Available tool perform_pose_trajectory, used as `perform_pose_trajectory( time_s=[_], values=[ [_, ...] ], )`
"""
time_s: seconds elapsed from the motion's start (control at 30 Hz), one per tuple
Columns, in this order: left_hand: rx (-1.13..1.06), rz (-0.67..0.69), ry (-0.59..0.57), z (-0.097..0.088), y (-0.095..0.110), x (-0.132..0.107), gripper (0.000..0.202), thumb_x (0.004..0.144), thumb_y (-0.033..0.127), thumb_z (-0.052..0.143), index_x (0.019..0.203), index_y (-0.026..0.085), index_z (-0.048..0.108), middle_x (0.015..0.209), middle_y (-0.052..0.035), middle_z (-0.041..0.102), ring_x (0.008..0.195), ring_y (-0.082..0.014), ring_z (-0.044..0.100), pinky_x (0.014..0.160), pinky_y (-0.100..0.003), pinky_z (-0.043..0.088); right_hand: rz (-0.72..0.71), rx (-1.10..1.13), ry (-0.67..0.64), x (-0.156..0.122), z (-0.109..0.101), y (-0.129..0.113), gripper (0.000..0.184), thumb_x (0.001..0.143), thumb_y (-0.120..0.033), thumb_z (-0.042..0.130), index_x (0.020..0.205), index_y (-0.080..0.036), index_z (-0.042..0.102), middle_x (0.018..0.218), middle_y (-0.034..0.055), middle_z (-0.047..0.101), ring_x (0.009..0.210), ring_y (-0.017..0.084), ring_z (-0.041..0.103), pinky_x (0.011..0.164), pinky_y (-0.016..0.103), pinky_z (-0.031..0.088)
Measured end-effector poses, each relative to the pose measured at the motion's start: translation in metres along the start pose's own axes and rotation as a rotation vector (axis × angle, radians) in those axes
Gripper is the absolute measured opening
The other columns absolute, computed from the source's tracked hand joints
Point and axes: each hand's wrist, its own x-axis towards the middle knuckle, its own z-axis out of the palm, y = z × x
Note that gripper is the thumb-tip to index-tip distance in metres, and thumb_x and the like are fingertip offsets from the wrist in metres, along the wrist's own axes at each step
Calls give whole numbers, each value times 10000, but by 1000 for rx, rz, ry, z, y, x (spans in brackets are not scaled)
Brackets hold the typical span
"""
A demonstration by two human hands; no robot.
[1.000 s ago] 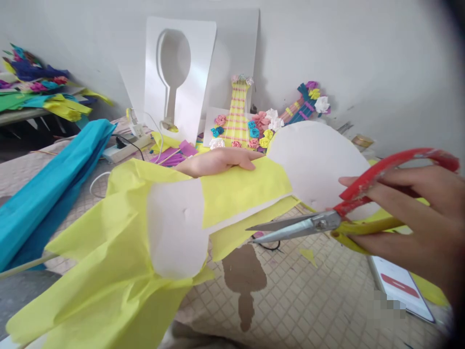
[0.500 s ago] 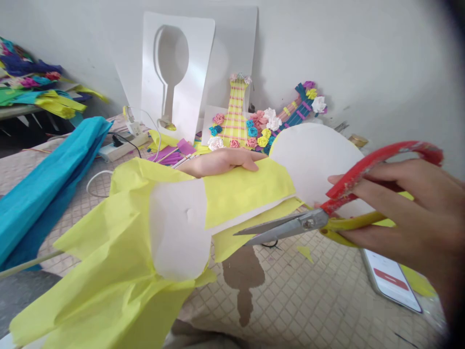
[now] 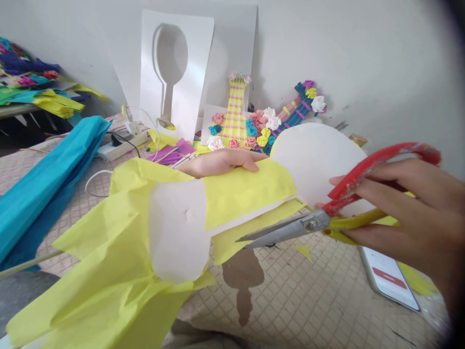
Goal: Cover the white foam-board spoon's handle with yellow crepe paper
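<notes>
My left hand (image 3: 218, 162) grips the far edge of a white guitar-shaped board (image 3: 312, 160) wrapped in yellow tissue paper (image 3: 119, 271), holding it up above the floor. My right hand (image 3: 410, 213) is closed through the handles of scissors (image 3: 301, 225) with one red and one yellow handle. Their steel blades lie nearly together and point left, at the lower edge of the yellow paper under the board's narrow middle. Loose yellow paper hangs down at the lower left.
A phone (image 3: 390, 283) lies on the patterned mat at the right. A blue paper roll (image 3: 47, 184) lies at the left. Against the wall lean a white cut-out sheet (image 3: 174, 72) and paper guitars with small roses (image 3: 238, 118). A power strip (image 3: 119, 145) lies behind.
The scissors have shifted left toward the lower edge of the yellow paper, with the blades closing a little. My left hand holds the board in the same place.
</notes>
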Motion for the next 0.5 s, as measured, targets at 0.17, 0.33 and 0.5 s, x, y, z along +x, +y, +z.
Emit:
perform_pose_trajectory(
  time_s=[0.17,0.33,0.5],
  values=[
    [2,3,-5,1,0,0,451,788,120,399,1236,117,456,1039,-43,657,1129,-205,492,984,-337,349,4,-19,-9,1,-2,-1,184,831,-383,456,796,-210,507,781,99,549,666,232,546,517,363,443],
    [14,-6,13,3,0,0,466,784,131,406,1248,135,446,1043,-38,655,1116,-204,503,971,-339,363,86,-40,-112,-4,-1,-2,340,844,-501,343,764,-259,569,856,62,547,777,231,566,641,386,466],
    [38,-16,25,4,1,1,497,787,140,397,1284,137,403,1060,-41,647,1124,-213,493,961,-337,372,59,-33,-97,-3,-1,-3,303,823,-448,404,694,-242,586,845,70,531,766,230,570,636,375,459]
  ],
)
